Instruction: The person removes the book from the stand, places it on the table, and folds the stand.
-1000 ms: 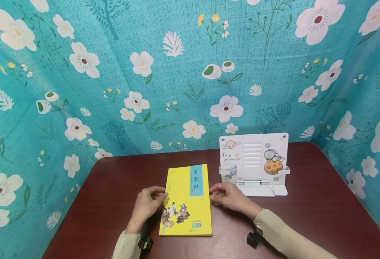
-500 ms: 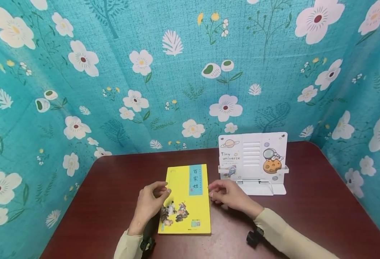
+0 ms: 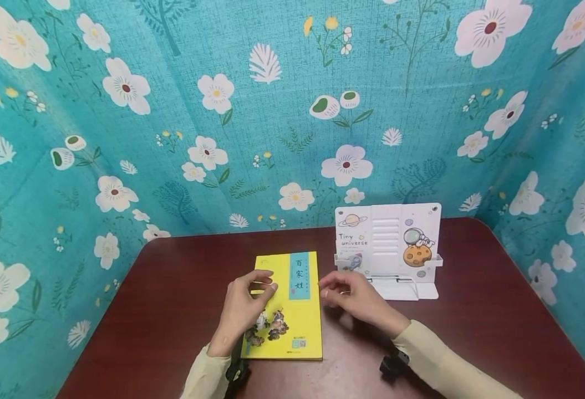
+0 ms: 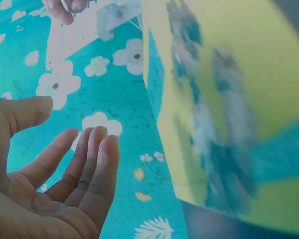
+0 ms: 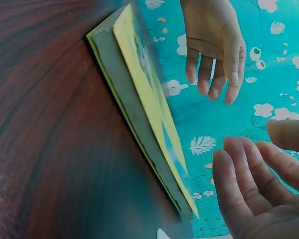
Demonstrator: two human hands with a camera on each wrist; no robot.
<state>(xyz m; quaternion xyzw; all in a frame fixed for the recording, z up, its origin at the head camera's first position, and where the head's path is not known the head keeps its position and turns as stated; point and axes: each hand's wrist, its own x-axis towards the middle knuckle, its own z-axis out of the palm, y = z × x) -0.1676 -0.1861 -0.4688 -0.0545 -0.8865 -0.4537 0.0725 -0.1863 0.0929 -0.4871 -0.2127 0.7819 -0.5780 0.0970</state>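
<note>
A yellow book [image 3: 299, 327] with a blue title panel lies flat on the dark red table. Over its left part hovers my left hand [image 3: 247, 299], fingers bent loosely and holding nothing. In the left wrist view that hand [image 4: 65, 179] is apart from the book [image 4: 274, 74]. Just off the book's right edge is my right hand [image 3: 354, 293], also without anything in its grasp. The right wrist view shows the right hand's relaxed fingers [image 5: 246, 174] clear of the book [image 5: 144, 114], whose page edges face the camera.
A white book stand [image 3: 387, 238] with space drawings stands upright behind my right hand, at the back right of the table [image 3: 182, 299]. A turquoise flowered cloth [image 3: 272, 122] hangs around the table's back and sides.
My left hand has left the book's left edge and moved right, over the cover. The right hand has lifted slightly off the right edge. The book stays in place.
</note>
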